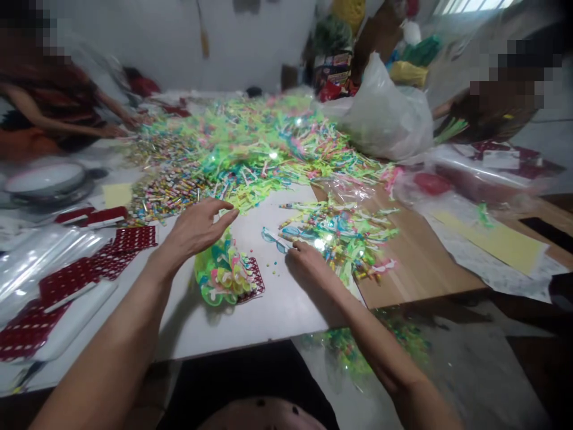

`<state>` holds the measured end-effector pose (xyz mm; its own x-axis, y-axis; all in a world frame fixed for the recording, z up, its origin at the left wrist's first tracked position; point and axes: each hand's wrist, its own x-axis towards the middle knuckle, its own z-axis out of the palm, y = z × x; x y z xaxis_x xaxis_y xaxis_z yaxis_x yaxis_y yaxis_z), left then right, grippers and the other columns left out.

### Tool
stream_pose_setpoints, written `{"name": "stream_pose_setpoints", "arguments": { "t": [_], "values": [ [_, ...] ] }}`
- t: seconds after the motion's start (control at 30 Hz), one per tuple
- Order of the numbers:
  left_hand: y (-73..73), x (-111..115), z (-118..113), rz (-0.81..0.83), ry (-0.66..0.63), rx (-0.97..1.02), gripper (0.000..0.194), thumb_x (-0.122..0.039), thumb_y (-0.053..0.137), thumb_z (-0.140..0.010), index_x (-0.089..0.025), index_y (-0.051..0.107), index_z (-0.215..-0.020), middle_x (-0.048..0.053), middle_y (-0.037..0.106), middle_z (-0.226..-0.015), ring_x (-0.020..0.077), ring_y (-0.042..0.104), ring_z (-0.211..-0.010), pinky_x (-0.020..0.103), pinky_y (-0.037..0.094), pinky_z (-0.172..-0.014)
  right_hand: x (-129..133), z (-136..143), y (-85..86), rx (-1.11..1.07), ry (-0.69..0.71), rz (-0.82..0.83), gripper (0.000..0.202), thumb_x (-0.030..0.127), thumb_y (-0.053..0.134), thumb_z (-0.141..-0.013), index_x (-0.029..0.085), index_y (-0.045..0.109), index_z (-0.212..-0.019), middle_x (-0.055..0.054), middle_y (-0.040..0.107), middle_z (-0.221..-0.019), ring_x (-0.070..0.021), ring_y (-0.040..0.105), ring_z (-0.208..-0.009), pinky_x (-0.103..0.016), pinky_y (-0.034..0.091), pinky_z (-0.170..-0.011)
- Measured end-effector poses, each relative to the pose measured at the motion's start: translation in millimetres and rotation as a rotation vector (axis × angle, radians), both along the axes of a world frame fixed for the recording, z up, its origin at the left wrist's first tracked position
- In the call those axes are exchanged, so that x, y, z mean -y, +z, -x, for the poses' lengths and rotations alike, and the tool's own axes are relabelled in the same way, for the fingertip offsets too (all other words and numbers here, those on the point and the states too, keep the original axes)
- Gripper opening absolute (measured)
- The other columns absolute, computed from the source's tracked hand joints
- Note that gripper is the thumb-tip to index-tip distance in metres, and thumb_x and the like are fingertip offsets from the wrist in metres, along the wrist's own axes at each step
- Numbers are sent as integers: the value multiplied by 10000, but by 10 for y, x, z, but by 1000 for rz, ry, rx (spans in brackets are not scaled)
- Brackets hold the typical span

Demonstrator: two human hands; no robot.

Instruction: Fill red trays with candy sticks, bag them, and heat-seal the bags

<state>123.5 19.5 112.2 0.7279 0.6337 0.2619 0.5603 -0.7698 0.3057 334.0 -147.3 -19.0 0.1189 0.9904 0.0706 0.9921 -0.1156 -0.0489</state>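
Note:
On the white table, a bundle of green, pink and blue plastic pieces [221,272] stands against a dark red patterned card [253,280]. My left hand [197,226] hovers over the bundle, its thumb and fingers apart and nothing between them. At the near side of a smaller pile of colourful sticks [344,230], my right hand [304,258] has its fingers pressed together on a light-blue glasses-shaped piece [275,239]. A few tiny beads lie between the bundle and my right hand.
A big heap of green plastic pieces [250,137] covers the table's far side. Red patterned cards [134,239] and clear wrap lie left. A full white bag [387,113] stands back right. One person [54,107] works at far left, another [496,113] at right.

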Motion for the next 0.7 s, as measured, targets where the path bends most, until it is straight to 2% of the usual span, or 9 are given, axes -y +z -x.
{"name": "stream_pose_setpoints", "arguments": {
  "t": [0.13,0.2,0.3,0.33,0.4,0.43,0.5,0.57,0.7],
  "values": [
    [-48,73,-117,48,-83,-151,487,-524,330,-907,-192,662,-1037,81,676,-1065,254,610,-984,364,443,-879,-83,243,-162,-106,29,-96,185,140,459,-930,147,564,-1082,-96,576,-1036,-190,524,-922,-264,408,-775],
    [-5,152,-47,9,-74,-31,456,-502,365,-903,-177,657,-1036,91,673,-1061,246,608,-981,358,435,-891,-152,404,-255,-144,92,-141,184,183,502,-925,157,545,-1102,-87,578,-1027,-201,506,-935,-284,406,-797],
    [176,340,262,-39,-42,263,376,-468,453,-887,-172,647,-1013,81,667,-1036,225,595,-994,342,421,-921,-124,546,-388,-102,135,-175,101,137,492,-920,158,567,-986,-79,585,-966,-213,480,-902,-310,396,-800],
    [233,426,391,33,-64,319,348,-465,467,-888,-185,649,-984,65,671,-1011,214,596,-984,327,427,-912,-72,558,-428,-87,144,-177,110,105,474,-919,156,570,-936,-77,584,-937,-211,473,-884,-310,393,-795],
    [264,630,621,356,-194,301,335,-474,456,-903,-210,662,-896,39,684,-940,192,608,-936,291,449,-870,68,543,-495,-83,163,-173,147,55,464,-904,155,568,-875,-72,581,-900,-206,462,-864,-302,389,-782],
    [223,743,701,553,-298,223,353,-480,448,-909,-212,672,-863,37,690,-913,185,614,-908,278,457,-850,137,524,-519,-88,168,-168,153,39,472,-893,155,568,-864,-71,579,-893,-204,458,-860,-296,388,-770],
    [25,970,763,887,-527,-5,361,-473,457,-907,-206,693,-847,41,696,-874,175,622,-842,256,468,-793,215,480,-538,-99,160,-152,155,24,493,-871,155,574,-853,-74,577,-890,-204,453,-854,-289,382,-735],
    [-269,1184,707,1046,-659,-188,297,-418,496,-889,-207,704,-866,36,699,-849,165,622,-786,240,465,-727,151,439,-511,-119,118,-144,153,34,491,-872,152,586,-847,-82,576,-887,-202,456,-837,-286,376,-709],
    [-836,1525,495,1153,-603,-239,218,-289,539,-819,-192,711,-912,45,692,-879,165,611,-795,250,434,-721,-410,399,-371,-302,61,-187,158,106,460,-909,136,615,-915,-82,597,-901,-175,504,-833,-265,385,-743]
  ]
}}
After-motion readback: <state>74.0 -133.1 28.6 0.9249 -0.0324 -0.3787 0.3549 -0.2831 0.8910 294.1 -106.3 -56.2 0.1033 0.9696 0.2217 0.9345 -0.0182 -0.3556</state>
